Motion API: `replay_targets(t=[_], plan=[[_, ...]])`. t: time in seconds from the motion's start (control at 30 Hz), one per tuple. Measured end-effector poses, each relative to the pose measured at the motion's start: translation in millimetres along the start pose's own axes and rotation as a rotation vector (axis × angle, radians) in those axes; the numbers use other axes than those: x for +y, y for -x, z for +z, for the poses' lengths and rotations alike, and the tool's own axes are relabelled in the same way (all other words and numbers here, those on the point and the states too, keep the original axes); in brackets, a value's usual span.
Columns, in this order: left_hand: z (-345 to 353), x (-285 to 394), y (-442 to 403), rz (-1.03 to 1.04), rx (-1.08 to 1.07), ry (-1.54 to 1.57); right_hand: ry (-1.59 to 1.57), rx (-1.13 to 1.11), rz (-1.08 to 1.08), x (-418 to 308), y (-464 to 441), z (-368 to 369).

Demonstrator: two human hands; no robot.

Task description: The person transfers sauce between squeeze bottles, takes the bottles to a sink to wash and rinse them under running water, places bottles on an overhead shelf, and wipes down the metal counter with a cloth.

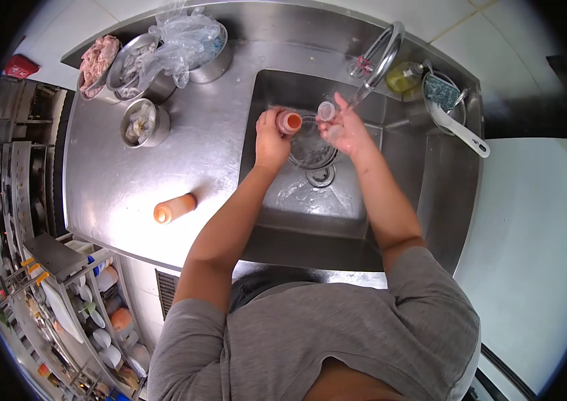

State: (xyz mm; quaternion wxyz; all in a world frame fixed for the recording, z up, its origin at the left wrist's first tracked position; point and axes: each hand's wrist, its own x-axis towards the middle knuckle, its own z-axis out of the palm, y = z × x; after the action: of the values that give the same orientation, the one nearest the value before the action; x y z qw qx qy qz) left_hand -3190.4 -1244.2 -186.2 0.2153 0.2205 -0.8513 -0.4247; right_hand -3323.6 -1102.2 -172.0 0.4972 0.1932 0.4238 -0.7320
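Over the sink (397,174), my left hand (271,144) is closed around an orange-tinted plastic bottle (290,123), its uncapped mouth facing up toward me. To its right, my right hand (350,134) holds a small clear plastic cup-like piece (325,111) at the fingertips. A second clear piece (335,132) rests against the palm side of that hand; its exact shape is hard to make out. Below the hands, a round clear or metal bowl (311,164) sits in the basin by the drain (321,176). Another orange bottle (175,208) lies on its side on the steel counter (217,147).
A curved faucet (385,60) reaches over the sink from the back right. Beside it stand a yellow-green liquid bottle (404,77) and a pot with a scrubber (440,90) and white-handled utensil (474,142). Metal pots (153,127) with food and plastic bags line the back left.
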Motion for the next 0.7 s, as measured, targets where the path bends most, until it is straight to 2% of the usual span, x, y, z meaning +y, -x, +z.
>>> replay_targets(t=[0.1, 0.2, 0.3, 0.4, 0.5, 0.6, 0.7], plan=[[-3, -1, 6, -0.05, -0.02, 0.035, 0.123, -0.004, -0.029, 12, -6, -9], [-7, -6, 14, -0.057, -0.022, 0.047, -0.006, -0.007, -0.008, 23, -15, -17], [-10, -10, 21, -0.102, -0.036, 0.083, -0.314, -0.106, -0.1, 35, -13, -36], [-12, -11, 25, -0.136, -0.061, 0.11, -0.277, 0.033, -0.134, 44, -28, -56], [-10, -16, 32, -0.119, -0.09, 0.073, 0.692, 0.251, -0.299, 55, 11, -15], [-9, -16, 37, -0.093, -0.12, 0.011, 0.878, 0.083, -0.569, 57, 33, 7], [-6, -16, 41, -0.066, -0.168, 0.002, 1.159, -0.238, -1.004, 47, 63, 43]])
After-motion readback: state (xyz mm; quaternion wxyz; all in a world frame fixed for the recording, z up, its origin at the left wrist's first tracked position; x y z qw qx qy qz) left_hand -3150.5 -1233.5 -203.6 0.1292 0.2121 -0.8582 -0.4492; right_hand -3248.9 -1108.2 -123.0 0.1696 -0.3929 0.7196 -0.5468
